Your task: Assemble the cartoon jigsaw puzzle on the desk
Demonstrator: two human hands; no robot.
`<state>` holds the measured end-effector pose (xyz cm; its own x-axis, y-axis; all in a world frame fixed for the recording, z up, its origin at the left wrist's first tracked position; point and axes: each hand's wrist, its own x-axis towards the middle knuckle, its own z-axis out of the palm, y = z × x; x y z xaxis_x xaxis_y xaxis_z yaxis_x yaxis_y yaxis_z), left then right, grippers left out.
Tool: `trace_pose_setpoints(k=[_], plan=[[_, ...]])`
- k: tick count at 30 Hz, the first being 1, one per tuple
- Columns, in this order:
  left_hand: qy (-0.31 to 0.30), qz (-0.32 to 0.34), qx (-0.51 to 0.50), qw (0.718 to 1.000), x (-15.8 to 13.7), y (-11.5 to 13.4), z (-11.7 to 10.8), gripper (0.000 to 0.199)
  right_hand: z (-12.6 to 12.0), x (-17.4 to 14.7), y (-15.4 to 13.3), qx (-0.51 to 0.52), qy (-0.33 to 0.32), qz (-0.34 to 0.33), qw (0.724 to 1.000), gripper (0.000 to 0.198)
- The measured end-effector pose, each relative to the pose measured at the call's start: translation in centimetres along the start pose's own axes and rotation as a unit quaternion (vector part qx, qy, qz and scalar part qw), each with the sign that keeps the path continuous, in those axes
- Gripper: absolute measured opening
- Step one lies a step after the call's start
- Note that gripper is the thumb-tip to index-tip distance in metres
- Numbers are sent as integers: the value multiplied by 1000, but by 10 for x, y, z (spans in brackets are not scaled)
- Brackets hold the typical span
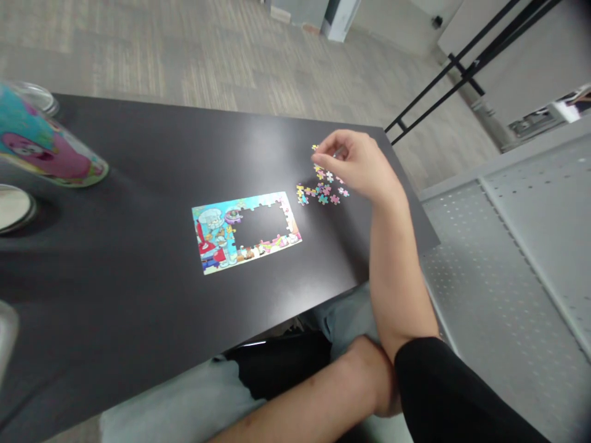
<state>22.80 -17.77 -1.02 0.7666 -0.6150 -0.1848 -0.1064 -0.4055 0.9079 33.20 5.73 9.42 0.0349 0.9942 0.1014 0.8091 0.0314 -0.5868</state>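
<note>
My right hand (353, 159) hovers over a loose heap of small jigsaw puzzle pieces (324, 191) on the dark table. Its thumb and forefinger come together in a pinch, and whatever is between the tips is too small to make out. Part of the heap is hidden behind the hand. To the left of the heap lies a partly assembled cartoon jigsaw puzzle (217, 240), with a frame joined around an open gap at its centre right. My left hand (376, 375) is bent in near my right elbow above my lap, its fingers hidden.
A tall printed cartoon canister (50, 144) stands at the table's left, with a clear round lid (37, 97) behind it and a round pale-topped item (13, 208) in front. A grey perforated panel (508, 277) borders the table (152, 320) on the right. Black metal bars (462, 67) rise behind.
</note>
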Motion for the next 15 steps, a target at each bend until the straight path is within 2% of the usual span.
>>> trace_pose_setpoints(k=[2,4,9,15], plan=[[-26,-5,1,1000,-2,4,-6,38,-14,-2,19,-5,-33,33,999,16],[-31,-9,-1,999,-2,6,-9,39,-17,-5,29,-28,-71,55,996,21],[-41,-17,-6,999,0,5,-8,34,-4,-10,24,-23,-114,76,990,24],[-51,-17,-4,999,5,2,-9,35,0,-10,23,20,-142,65,988,24]])
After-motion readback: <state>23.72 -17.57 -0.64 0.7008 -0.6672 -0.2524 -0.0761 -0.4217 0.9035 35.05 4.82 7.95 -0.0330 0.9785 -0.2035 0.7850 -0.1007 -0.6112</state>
